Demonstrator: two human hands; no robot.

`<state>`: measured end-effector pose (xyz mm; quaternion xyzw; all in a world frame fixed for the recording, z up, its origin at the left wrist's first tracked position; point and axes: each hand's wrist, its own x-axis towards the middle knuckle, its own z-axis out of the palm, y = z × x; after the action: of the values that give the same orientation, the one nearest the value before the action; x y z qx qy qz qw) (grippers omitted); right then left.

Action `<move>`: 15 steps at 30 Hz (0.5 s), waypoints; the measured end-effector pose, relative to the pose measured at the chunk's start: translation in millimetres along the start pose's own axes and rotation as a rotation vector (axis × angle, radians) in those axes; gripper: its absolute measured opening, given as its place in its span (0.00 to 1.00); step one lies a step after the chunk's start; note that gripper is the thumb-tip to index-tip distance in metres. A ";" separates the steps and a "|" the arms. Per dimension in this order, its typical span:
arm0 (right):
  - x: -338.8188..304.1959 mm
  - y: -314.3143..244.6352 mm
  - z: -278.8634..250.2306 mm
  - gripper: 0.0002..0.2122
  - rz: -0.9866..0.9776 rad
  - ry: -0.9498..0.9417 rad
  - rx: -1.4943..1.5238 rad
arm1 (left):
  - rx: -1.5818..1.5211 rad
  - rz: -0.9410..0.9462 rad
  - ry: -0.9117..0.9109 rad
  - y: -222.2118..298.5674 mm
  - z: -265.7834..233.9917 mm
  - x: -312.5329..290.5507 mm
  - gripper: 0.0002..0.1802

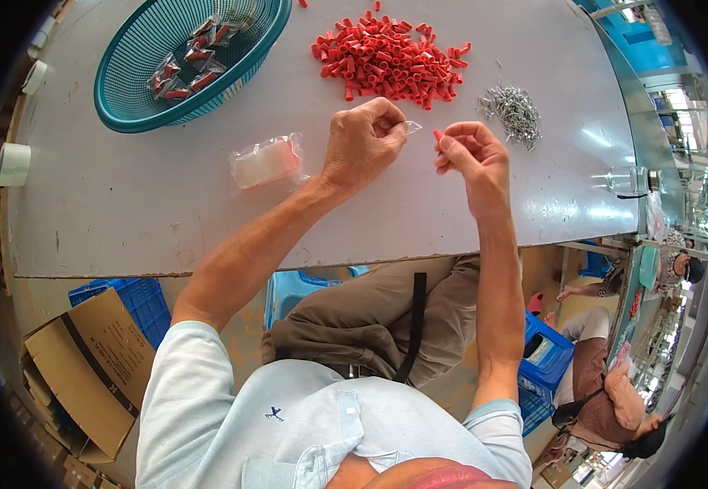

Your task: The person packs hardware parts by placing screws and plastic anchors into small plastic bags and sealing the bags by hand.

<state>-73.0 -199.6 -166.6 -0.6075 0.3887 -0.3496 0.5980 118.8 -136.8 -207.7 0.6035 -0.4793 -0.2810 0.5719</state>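
My left hand (363, 140) pinches a small clear plastic bag (413, 127), whose corner sticks out past the fingertips. To its right, my right hand (476, 159) grips a small red plastic cap (438, 135) between thumb and fingers. The two hands are a short way apart above the grey table. Just beyond them lies a heap of red plastic caps (390, 63). Small silver metal pieces, like screws or nails, form a pile (513, 116) beyond my right hand. Beside my left forearm rests a packet of clear plastic bags (266, 163).
A teal mesh basket (117, 110) holding several bagged red pieces stands at the far left. A clear bottle (631, 181) lies near the table's right edge, and tape rolls (13, 165) sit along the left edge. Cardboard boxes (97, 359) and blue crates (545, 359) stand below; other people (606, 407) sit at right.
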 end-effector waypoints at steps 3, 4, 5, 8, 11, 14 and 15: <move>-9.2 -1.7 10.9 0.11 0.057 -0.018 0.048 | 0.010 0.050 0.002 3.0 4.8 -2.0 0.03; -10.9 -2.7 15.7 0.12 0.091 -0.007 0.052 | 0.008 0.054 -0.008 3.0 6.5 -3.1 0.03; -8.1 2.7 16.8 0.14 0.085 -0.017 0.076 | 0.004 0.087 -0.017 2.1 8.3 -4.7 0.03; -4.3 6.5 22.7 0.12 0.050 0.035 0.093 | 0.001 0.100 -0.059 5.3 8.9 -11.3 0.03; -4.9 21.0 17.5 0.10 0.067 0.029 -0.007 | -0.021 0.040 -0.114 6.0 12.3 -15.9 0.03; -8.2 20.4 10.9 0.09 0.167 -0.007 0.170 | -0.062 -0.009 -0.132 5.6 9.7 -14.5 0.03; -11.0 18.1 7.3 0.08 0.168 -0.020 0.153 | -0.098 -0.010 -0.147 6.0 11.1 -14.7 0.03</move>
<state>-72.5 -186.2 -184.6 -0.5286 0.4045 -0.3210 0.6737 101.8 -127.5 -207.1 0.5549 -0.5025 -0.3507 0.5627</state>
